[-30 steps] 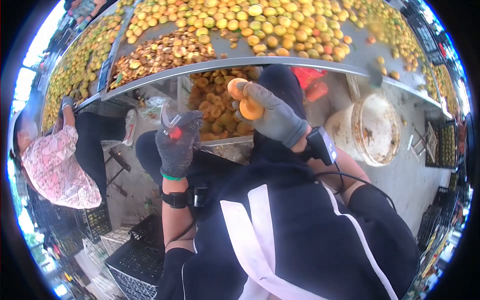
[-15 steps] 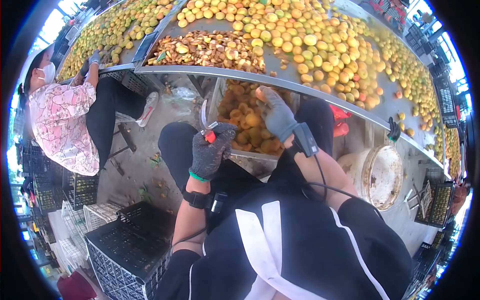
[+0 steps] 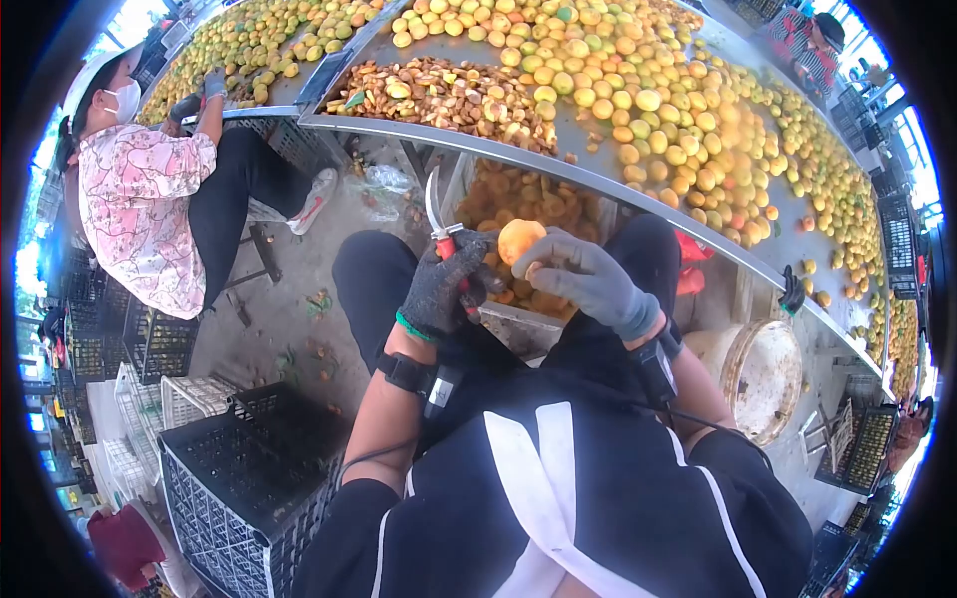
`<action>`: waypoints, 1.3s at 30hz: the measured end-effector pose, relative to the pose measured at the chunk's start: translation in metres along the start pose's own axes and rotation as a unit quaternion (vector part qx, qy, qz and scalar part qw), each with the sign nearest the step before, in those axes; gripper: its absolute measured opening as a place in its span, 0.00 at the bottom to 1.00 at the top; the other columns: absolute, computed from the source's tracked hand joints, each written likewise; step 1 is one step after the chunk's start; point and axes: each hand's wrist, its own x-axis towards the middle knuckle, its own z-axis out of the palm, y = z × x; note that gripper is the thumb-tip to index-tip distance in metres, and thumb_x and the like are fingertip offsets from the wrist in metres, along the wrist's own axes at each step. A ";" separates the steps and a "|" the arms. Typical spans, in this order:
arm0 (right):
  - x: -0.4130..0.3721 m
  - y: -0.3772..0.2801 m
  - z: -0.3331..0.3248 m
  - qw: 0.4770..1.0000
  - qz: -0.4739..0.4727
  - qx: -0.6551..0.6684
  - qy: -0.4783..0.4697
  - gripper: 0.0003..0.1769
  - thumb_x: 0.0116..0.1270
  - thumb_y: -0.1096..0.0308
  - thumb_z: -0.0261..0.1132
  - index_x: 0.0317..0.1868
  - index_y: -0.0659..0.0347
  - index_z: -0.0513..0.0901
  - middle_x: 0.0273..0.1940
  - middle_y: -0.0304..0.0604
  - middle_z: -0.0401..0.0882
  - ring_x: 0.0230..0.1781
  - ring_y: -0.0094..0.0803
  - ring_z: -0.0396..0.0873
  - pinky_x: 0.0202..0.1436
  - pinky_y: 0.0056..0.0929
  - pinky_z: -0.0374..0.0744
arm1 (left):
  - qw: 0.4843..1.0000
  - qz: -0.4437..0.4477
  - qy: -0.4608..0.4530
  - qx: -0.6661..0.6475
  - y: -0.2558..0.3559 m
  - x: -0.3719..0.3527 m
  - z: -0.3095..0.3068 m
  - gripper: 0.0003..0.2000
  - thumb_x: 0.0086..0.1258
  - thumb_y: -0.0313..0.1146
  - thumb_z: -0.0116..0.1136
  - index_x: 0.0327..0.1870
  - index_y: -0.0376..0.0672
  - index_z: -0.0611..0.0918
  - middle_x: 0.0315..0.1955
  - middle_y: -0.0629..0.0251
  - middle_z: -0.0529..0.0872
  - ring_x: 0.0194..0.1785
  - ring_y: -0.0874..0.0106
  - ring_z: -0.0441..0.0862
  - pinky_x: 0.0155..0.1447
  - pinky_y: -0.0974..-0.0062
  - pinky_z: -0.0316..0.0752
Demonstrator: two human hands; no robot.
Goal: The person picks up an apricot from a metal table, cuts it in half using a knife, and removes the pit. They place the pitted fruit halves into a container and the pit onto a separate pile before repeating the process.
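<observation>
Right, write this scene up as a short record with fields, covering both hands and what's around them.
left hand: dark glove, gripping a curved knife, blade up
right hand: grey glove, fingertips at an orange fruit; grip unclear
table: metal-edged, bearing whole fruit and a brownish heap
under table: bin of fruit pieces
right side: dirty white bucket
left side: masked co-worker, black crate

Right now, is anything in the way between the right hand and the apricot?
Nothing visible: the right hand is at the apricot. The left hand, holding a red-handled curved knife, is on the fruit's other side, not between them.
</observation>
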 end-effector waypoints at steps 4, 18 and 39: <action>-0.012 0.014 0.003 0.960 0.096 0.258 0.058 0.12 0.74 0.62 0.59 0.49 0.60 0.81 0.45 0.36 0.80 0.46 0.23 0.76 0.50 0.24 0.76 | 0.998 -0.036 -0.042 0.022 -0.007 -0.006 0.003 0.15 0.71 0.39 0.60 0.52 0.40 0.80 0.25 0.67 0.82 0.21 0.79 0.76 0.22 0.86 0.67; 0.107 0.016 -0.055 0.925 0.140 0.324 0.141 0.24 0.73 0.44 0.56 0.52 0.55 0.80 0.42 0.34 0.80 0.36 0.21 0.77 0.38 0.21 0.77 | 0.992 0.011 -0.022 -0.121 -0.028 0.013 -0.022 0.12 0.70 0.34 0.60 0.48 0.36 0.83 0.23 0.69 0.79 0.23 0.81 0.74 0.25 0.86 0.67; 0.133 0.066 -0.070 0.905 -0.013 0.296 0.305 0.11 0.71 0.70 0.60 0.51 0.61 0.81 0.42 0.38 0.82 0.43 0.28 0.80 0.47 0.28 0.79 | 0.990 0.065 0.052 -0.112 0.003 0.052 -0.037 0.12 0.68 0.38 0.64 0.49 0.44 0.82 0.27 0.73 0.82 0.26 0.81 0.77 0.27 0.80 0.72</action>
